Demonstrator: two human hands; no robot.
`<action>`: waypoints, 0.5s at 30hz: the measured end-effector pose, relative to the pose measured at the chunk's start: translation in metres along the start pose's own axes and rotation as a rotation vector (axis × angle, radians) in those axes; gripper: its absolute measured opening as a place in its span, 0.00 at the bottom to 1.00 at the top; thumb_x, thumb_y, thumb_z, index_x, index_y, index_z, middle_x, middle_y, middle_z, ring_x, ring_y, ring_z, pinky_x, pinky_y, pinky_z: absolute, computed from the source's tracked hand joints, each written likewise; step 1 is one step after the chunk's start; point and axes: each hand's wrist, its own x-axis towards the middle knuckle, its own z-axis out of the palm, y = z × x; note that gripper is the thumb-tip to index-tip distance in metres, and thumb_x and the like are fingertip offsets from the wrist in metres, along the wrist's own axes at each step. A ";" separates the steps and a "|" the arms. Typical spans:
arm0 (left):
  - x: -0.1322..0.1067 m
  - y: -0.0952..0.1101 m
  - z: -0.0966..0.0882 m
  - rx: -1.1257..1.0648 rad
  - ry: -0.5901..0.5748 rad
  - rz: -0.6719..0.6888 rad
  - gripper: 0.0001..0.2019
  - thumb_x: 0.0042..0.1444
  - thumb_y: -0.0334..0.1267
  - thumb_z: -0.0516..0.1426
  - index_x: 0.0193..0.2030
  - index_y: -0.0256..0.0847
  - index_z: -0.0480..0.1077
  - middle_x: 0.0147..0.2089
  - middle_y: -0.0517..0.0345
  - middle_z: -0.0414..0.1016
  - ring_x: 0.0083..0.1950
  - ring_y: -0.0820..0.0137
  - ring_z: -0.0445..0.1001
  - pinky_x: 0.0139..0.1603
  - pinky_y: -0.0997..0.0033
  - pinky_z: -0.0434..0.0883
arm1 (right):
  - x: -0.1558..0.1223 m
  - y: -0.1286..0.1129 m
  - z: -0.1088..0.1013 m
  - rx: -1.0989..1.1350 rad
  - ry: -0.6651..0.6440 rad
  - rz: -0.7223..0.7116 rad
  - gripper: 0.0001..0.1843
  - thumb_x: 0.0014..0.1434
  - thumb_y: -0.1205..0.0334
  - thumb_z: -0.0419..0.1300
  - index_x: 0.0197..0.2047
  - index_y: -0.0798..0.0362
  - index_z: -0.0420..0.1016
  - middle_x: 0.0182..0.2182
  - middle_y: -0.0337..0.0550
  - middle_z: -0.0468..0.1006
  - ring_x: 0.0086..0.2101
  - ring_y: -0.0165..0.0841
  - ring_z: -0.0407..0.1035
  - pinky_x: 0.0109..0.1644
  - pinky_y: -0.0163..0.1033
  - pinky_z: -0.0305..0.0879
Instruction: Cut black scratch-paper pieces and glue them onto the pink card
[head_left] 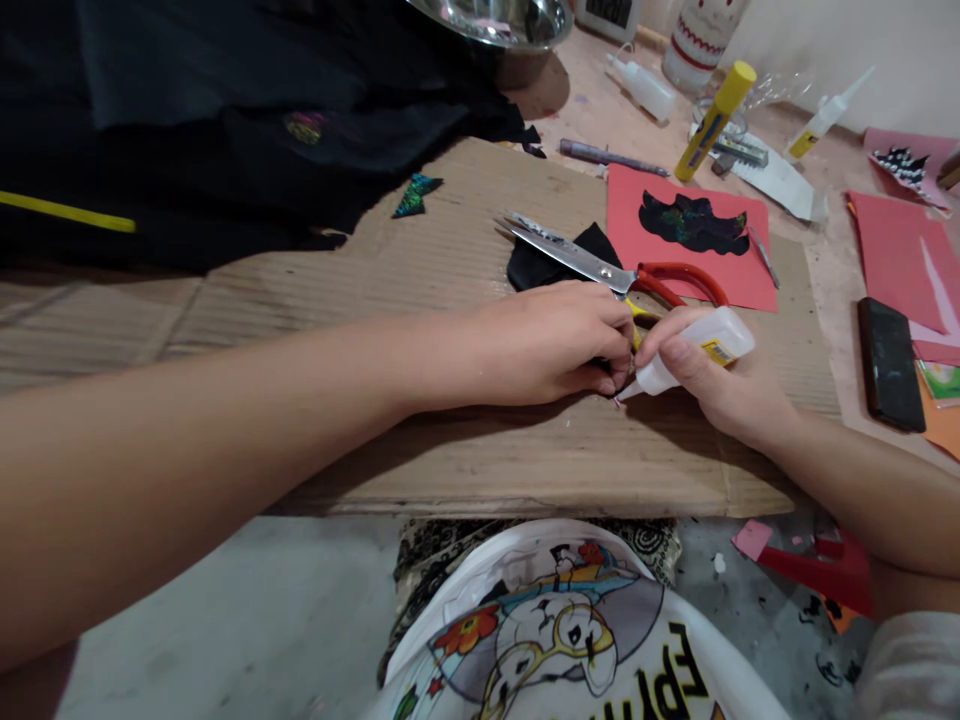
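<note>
My right hand (720, 392) is closed around a small white glue bottle (731, 332), tipped so its nozzle points down and left at the cardboard (442, 285). Close beside the nozzle, the fingers of my left hand (551, 340) are pinched together at the cardboard; what they hold is mostly hidden. Just beyond both hands lie scissors (577, 262) with red handles, over a black fabric scrap (600, 243). Something with a yellow handle (643, 318) shows partly between my hands. Behind the scissors, a black wavy-edged cutout (691, 222) rests on red paper (626, 205).
Black cloth (225, 120) covers the left, with a shiny green scrap (416, 195) nearby. At the back are a metal bowl (517, 25), a pen (611, 157), a yellow glue stick (716, 120) and other glue bottles (649, 90). A phone (890, 365) lies right.
</note>
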 end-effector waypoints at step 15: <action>0.000 -0.001 0.001 -0.009 0.011 -0.002 0.06 0.62 0.29 0.61 0.39 0.42 0.80 0.45 0.54 0.81 0.49 0.64 0.76 0.52 0.67 0.69 | 0.001 0.000 0.001 -0.004 -0.009 -0.056 0.20 0.66 0.39 0.63 0.33 0.47 0.76 0.27 0.37 0.79 0.25 0.30 0.71 0.27 0.36 0.67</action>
